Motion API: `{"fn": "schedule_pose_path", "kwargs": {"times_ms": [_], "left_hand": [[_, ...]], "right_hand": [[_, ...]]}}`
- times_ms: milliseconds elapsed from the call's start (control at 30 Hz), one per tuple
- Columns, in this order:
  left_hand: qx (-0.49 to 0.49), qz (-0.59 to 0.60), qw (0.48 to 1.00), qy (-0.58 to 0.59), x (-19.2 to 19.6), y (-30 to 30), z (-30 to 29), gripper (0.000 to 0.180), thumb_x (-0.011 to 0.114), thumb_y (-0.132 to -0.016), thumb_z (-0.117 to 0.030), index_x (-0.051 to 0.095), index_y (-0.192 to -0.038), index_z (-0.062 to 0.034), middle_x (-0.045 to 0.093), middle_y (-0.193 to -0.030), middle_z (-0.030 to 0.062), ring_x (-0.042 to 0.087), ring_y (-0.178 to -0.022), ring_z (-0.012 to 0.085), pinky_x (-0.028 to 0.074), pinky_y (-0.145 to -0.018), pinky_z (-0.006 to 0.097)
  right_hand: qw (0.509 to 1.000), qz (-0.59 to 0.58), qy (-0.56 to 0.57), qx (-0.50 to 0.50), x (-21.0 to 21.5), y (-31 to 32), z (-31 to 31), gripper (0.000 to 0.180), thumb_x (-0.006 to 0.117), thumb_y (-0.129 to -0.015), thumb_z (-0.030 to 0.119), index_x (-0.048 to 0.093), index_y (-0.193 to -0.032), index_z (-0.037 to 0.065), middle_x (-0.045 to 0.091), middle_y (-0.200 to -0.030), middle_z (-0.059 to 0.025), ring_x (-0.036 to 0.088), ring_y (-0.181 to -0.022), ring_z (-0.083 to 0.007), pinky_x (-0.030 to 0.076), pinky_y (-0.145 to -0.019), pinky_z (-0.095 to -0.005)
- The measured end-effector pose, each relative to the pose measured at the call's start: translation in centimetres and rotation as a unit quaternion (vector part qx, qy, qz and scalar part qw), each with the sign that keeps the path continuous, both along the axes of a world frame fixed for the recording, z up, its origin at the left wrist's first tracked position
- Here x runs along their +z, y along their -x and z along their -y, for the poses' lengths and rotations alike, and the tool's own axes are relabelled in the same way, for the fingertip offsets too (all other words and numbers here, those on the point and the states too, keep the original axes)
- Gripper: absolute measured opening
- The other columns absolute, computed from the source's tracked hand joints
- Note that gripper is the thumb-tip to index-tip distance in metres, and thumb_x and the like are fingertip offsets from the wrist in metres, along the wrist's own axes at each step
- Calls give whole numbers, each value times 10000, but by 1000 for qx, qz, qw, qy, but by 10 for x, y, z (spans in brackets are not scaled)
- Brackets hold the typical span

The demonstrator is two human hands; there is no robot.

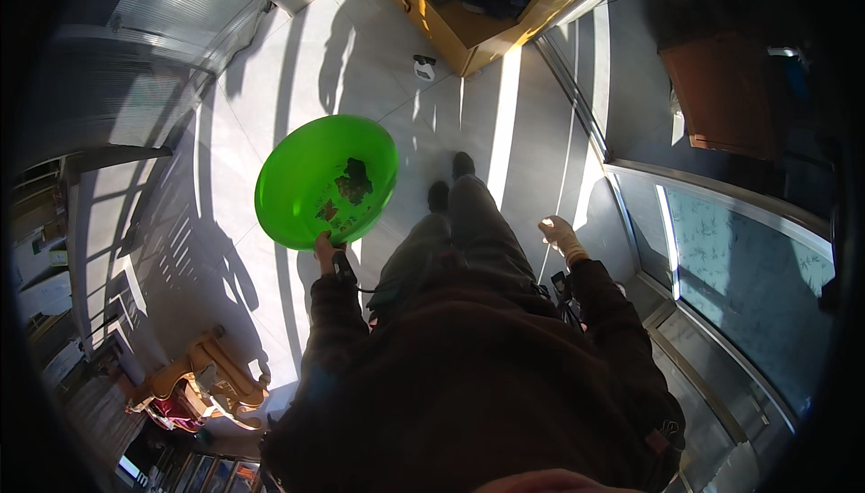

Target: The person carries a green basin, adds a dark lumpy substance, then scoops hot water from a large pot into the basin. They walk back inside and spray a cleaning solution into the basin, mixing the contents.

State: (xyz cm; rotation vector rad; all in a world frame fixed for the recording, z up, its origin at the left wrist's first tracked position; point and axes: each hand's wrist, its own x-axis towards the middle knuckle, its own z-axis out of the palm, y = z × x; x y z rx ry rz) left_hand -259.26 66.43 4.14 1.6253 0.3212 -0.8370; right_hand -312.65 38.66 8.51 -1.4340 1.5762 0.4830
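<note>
A round bright green plastic basin [297, 178] is held out at the left by its near rim, tilted so that its inside shows. My left hand [324, 248] grips that rim, with the fingers partly hidden by the basin wall. Inside lie a dark crumpled clump [353, 181] and several small reddish-brown scraps [328, 212]; I cannot make out what they are. At my right side hangs my right hand [562, 237], loosely curled with finger and thumb a little apart and nothing visible in it. Black straps or devices sit at both wrists.
My legs [478, 209] stand on a grey tiled floor [423, 132] striped with sunlight. Ahead is a yellow wooden-framed cabinet [468, 51], with a small white-and-black object [423, 67] near it. Glass panels [748, 268] line the right. Carved wooden furniture [203, 380] stands at the lower left.
</note>
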Motion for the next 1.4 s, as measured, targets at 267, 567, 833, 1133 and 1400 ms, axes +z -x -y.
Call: {"fn": "schedule_pose_path", "kwargs": {"times_ms": [267, 567, 833, 1133, 1400], "left_hand": [[287, -208, 932, -75, 7, -5, 24, 228, 616, -809, -105, 579, -1029, -53, 609, -990, 106, 620, -879, 266, 546, -694, 427], [459, -194, 865, -68, 35, 35, 87, 251, 607, -822, -85, 546, -1064, -52, 595, -1044, 97, 600, -942, 264, 534, -778, 395], [421, -204, 878, -102, -4, 36, 92, 279, 581, -859, -110, 530, -1104, 15, 580, -1063, 135, 589, -940, 262, 511, -872, 357], [405, -237, 865, -178, -28, 45, 103, 349, 585, -852, -89, 493, -1174, 9, 558, -1103, 156, 578, -1008, 279, 515, -864, 391], [651, -267, 708, -59, -1, -21, 117, 258, 585, -813, -35, 543, -1066, -3, 569, -1059, 144, 598, -933, 300, 561, -725, 453]], "right_hand": [[967, 109, 112, 203, -34, -307, 209, 393, 520, -854, 392, 669, -1008, 62, 659, -1020, -177, 613, -982, -343, 479, -875, -394], [936, -49, 125, 325, -180, -472, 308, 775, 711, -749, 353, 371, -1359, 17, 467, -1346, -195, 511, -1189, -319, 409, -1020, -355], [910, -99, 114, 386, -291, -529, 337, 628, 749, -742, 315, 470, -1273, 129, 615, -1136, -169, 581, -1084, -347, 460, -911, -430], [922, -123, 91, 355, -341, -519, 339, 579, 659, -796, 328, 476, -1330, 202, 617, -1173, -167, 595, -1066, -347, 466, -893, -413], [977, 183, 27, 103, -221, -620, 298, 385, 687, -760, 84, 635, -1141, 115, 610, -952, -67, 594, -747, -138, 496, -589, -243]]}}
